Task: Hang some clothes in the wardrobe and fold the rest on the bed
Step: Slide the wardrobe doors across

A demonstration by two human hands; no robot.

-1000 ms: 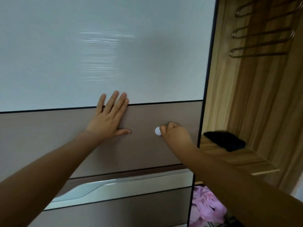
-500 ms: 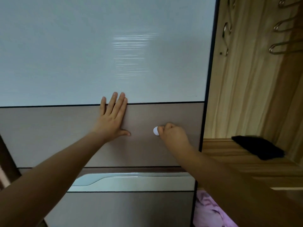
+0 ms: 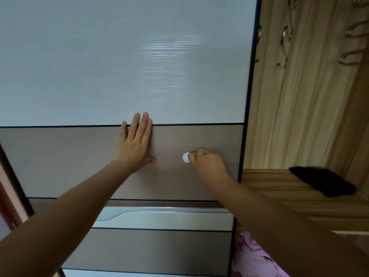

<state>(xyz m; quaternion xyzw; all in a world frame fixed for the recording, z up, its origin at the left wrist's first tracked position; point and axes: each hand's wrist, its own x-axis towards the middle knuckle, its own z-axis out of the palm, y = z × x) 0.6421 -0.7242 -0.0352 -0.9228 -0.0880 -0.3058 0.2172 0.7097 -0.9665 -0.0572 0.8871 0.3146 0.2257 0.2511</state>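
A sliding wardrobe door [image 3: 119, 66] with a white upper panel and brown lower panels fills most of the view. My left hand [image 3: 135, 144] presses flat on its brown band, fingers straight and reaching the white panel's edge. My right hand [image 3: 207, 162] grips a small white round knob [image 3: 185, 157] on the same band. To the right the wardrobe stands uncovered: metal hangers [image 3: 353, 56] hang at the top, a black garment [image 3: 323, 181] lies on a wooden shelf [image 3: 279, 188], and pink clothing [image 3: 253, 256] sits below it.
The wardrobe's wood-grain back wall [image 3: 299, 106] shows behind the hangers. A dark door frame edge [image 3: 12, 176] appears at the far left.
The door has slid left, uncovering more of the wardrobe interior, and a dark frame edge has appeared at the far left. Both hands keep their places on the door.
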